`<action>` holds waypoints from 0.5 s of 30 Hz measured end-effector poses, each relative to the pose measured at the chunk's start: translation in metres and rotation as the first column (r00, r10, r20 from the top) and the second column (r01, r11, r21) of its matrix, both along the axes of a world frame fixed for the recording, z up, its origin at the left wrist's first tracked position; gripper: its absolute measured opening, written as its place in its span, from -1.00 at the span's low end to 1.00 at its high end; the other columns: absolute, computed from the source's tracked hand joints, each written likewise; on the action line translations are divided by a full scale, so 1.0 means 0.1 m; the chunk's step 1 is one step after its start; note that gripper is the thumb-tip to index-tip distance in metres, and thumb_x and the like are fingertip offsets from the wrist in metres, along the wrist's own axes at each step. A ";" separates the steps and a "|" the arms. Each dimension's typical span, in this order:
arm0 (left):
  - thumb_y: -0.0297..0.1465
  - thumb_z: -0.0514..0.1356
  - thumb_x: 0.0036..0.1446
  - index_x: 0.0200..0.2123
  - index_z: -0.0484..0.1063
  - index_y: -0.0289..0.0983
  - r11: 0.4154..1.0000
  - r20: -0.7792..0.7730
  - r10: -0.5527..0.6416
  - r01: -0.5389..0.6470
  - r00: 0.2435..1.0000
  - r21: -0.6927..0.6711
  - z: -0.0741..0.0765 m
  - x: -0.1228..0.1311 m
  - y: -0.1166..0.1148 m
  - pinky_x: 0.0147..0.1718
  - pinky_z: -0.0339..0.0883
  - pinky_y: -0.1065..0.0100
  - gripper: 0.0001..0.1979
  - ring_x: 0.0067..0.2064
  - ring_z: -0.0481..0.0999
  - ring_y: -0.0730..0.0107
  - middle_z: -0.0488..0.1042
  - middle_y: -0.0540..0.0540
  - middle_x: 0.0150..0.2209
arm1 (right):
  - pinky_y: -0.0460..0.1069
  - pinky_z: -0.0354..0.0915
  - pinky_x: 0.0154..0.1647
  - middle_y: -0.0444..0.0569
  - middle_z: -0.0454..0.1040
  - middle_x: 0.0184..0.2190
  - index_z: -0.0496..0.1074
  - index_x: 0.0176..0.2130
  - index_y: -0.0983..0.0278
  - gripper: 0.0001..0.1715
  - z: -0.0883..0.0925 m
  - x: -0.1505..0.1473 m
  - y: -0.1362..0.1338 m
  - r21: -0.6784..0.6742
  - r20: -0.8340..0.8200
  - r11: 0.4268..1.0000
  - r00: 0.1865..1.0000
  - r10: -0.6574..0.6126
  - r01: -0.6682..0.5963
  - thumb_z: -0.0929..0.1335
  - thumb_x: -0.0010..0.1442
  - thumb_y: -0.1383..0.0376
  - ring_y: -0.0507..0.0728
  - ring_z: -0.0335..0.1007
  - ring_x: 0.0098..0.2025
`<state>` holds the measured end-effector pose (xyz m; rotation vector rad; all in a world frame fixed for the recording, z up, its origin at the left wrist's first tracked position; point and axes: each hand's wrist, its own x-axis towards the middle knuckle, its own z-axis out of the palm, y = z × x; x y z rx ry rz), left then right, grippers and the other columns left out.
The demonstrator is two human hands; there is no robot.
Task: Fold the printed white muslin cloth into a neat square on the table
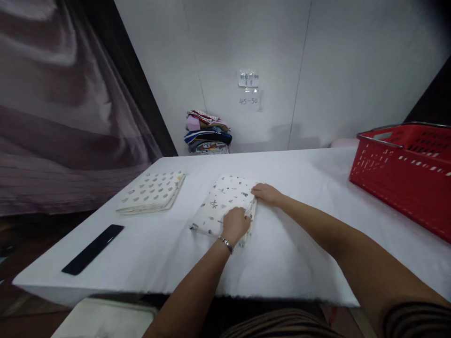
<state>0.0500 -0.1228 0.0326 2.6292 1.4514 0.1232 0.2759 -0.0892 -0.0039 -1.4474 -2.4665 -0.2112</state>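
A folded white cloth with small dark prints [220,202] lies flat on the white-covered table [289,263], near its middle. My left hand [236,224], with a bracelet at the wrist, is closed at the cloth's near right part, its fingers curled onto the edge. At the far right corner of the same cloth, my right hand [267,194] has its fingers together, gripping the layered edge. Further left rests a second folded white cloth [153,191] with rows of grey prints; neither hand touches it.
A red plastic basket [405,180] stands at the table's right. Toward the left front lies a flat black object [93,249]. Folded fabrics [208,134] are stacked beyond the far edge, near the wall. A pinkish curtain [63,108] hangs at the left.
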 end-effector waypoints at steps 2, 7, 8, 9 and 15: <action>-0.37 0.02 0.08 -0.26 0.44 -0.26 0.999 0.010 0.016 -0.016 1.000 -0.032 0.02 0.00 0.01 -0.23 0.27 0.29 -0.76 -0.16 0.46 0.22 0.49 -0.17 -0.19 | 0.08 0.22 -0.04 0.14 0.42 -0.02 0.40 0.00 0.32 -0.62 -0.01 0.03 0.00 0.037 0.013 0.998 0.999 0.045 -0.046 0.28 0.17 0.39 0.21 0.28 0.00; -0.38 0.02 0.05 -0.34 0.44 -0.23 0.992 0.040 0.050 -0.045 0.998 -0.117 0.08 -0.03 0.06 -0.33 0.24 0.33 -0.80 -0.23 0.48 0.25 0.53 -0.13 -0.27 | 0.07 0.24 -0.09 0.13 0.44 -0.07 0.41 -0.04 0.32 -0.67 0.00 0.03 0.01 0.065 0.040 0.995 0.997 0.071 -0.074 0.26 0.19 0.37 0.21 0.30 -0.04; -0.38 0.03 0.04 -0.36 0.44 -0.23 0.990 0.048 0.053 -0.046 0.997 -0.137 0.09 -0.04 0.08 -0.35 0.22 0.34 -0.81 -0.24 0.48 0.25 0.53 -0.12 -0.29 | 0.07 0.24 -0.10 0.12 0.45 -0.08 0.42 -0.06 0.32 -0.68 0.00 0.02 0.02 0.067 0.043 0.995 0.997 0.071 -0.074 0.26 0.19 0.38 0.21 0.30 -0.05; -0.37 0.03 0.04 -0.38 0.44 -0.23 0.987 0.059 0.054 -0.044 0.997 -0.154 0.09 -0.05 0.10 -0.36 0.21 0.35 -0.81 -0.26 0.48 0.26 0.53 -0.11 -0.31 | 0.06 0.24 -0.11 0.12 0.45 -0.09 0.43 -0.07 0.31 -0.69 0.01 0.01 0.02 0.070 0.045 0.995 0.996 0.072 -0.075 0.26 0.18 0.39 0.20 0.30 -0.06; -0.37 0.04 0.01 -0.47 0.42 -0.23 0.973 0.125 0.058 -0.028 0.990 -0.228 0.07 -0.11 0.19 -0.45 0.14 0.37 -0.83 -0.35 0.45 0.33 0.51 -0.07 -0.41 | 0.06 0.24 -0.09 0.13 0.43 -0.07 0.40 -0.06 0.32 -0.66 0.05 -0.03 0.00 0.099 0.026 0.986 0.991 0.131 -0.133 0.27 0.14 0.41 0.20 0.29 -0.06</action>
